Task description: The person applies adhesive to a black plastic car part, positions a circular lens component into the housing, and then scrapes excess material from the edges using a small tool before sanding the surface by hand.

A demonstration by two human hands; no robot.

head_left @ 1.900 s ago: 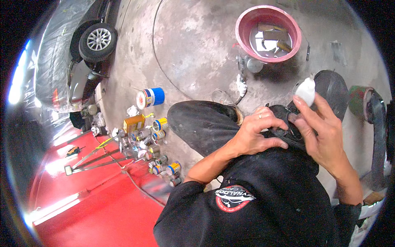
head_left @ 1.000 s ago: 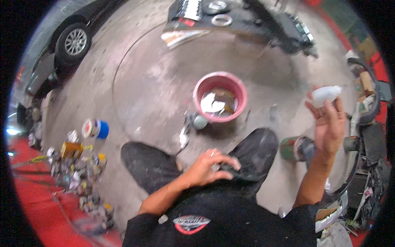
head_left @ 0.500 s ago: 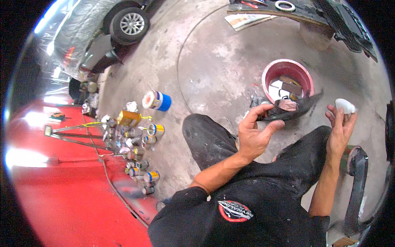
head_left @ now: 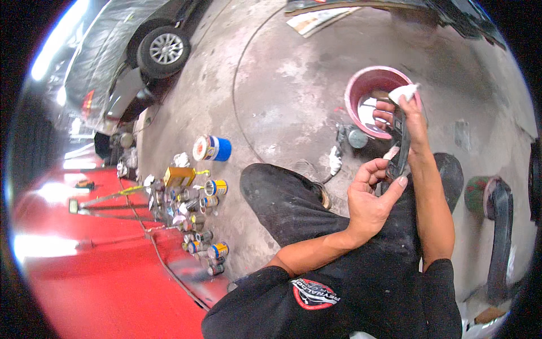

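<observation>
Over my lap, my left hand (head_left: 370,203) pinches the lower end of a black plastic trim piece (head_left: 402,148) between thumb and fingers. The piece is turned nearly edge-on, so most of its face is hidden. My right hand (head_left: 416,127) is at its upper part, some fingers showing beyond it. A white, folded, pad-like piece (head_left: 404,93) is gripped at the top of that hand; I cannot tell its material. Behind the hands stands a pinkish-red tub (head_left: 361,85) holding several flat scraps, partly covered by my right hand.
A blue-and-white can (head_left: 212,148) stands left of my knees. Several paint cans (head_left: 216,187) cluster beside a red panel (head_left: 101,282). A round grey lid (head_left: 357,138) lies by the tub. A dark curved strip (head_left: 499,243) is at right; a car wheel (head_left: 166,50) is far left.
The black trim piece has turned from showing its round opening to nearly edge-on. My right hand has moved left and up against it, bringing the white piece along. The view has shifted slightly.
</observation>
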